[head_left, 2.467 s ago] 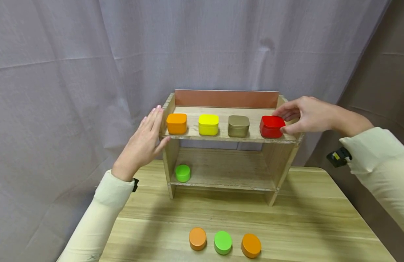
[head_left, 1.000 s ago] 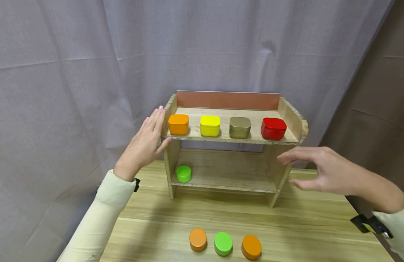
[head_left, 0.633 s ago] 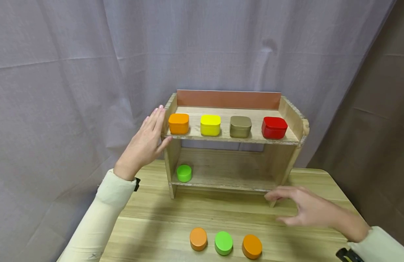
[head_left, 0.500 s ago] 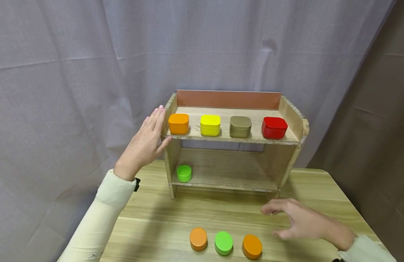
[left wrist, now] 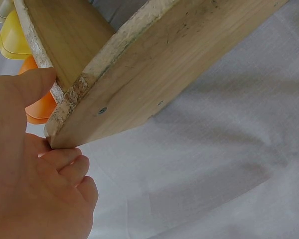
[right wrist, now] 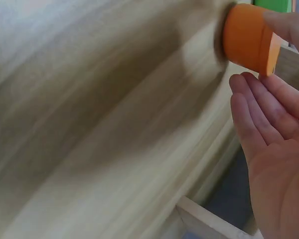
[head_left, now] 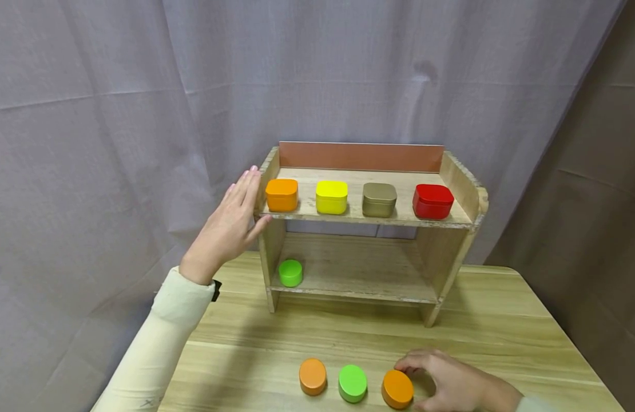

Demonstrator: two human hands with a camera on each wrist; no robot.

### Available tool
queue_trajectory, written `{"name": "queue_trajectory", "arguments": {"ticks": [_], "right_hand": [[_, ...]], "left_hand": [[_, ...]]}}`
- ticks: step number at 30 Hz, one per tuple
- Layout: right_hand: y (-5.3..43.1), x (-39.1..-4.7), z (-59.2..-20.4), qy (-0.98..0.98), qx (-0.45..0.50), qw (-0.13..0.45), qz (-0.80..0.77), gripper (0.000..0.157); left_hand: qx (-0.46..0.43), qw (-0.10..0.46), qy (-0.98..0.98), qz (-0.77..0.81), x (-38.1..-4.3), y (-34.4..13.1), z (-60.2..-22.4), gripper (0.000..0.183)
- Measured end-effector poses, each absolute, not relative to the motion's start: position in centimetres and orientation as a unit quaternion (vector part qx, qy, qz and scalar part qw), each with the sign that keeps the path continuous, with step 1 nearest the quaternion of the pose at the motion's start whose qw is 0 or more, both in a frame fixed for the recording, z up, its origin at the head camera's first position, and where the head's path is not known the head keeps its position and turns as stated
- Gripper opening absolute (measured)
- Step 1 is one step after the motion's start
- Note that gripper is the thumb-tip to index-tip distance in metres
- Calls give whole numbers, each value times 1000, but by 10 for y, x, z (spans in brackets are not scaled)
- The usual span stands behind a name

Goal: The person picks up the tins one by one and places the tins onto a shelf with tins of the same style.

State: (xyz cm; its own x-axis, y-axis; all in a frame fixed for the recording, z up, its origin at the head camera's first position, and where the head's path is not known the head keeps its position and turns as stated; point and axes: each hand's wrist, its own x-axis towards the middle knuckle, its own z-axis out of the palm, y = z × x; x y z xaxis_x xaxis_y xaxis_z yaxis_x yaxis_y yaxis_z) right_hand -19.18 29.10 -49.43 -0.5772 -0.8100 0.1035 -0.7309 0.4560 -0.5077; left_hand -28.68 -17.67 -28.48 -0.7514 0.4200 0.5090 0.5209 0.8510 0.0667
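My left hand rests against the left side of a small wooden shelf, fingers straight along the outer panel, thumb at the front edge of its upper board. The left wrist view shows the thumb on that edge. Over the table, my right hand has its spread thumb and index finger at the right edge of an orange round tin. In the right wrist view the fingertips are right at the tin, which stands on the table. A green round tin and a paler orange one stand left of it.
Along the upper board stand orange, yellow, olive and red square tins. Another green round tin is at the left of the lower board. A grey curtain hangs behind the wooden table.
My right hand has left the red tin on the upper board and come down and forward to the orange round tin. The left hand has stayed at the shelf's side.
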Motion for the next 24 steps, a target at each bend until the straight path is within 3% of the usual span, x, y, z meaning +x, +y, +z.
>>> {"name": "queue_trajectory", "arguments": {"ticks": [24], "right_hand": [[285, -191, -517, 842, -416, 102, -328, 48]], "left_hand": [[-252, 247, -930, -101, -286, -176, -284, 87]]}}
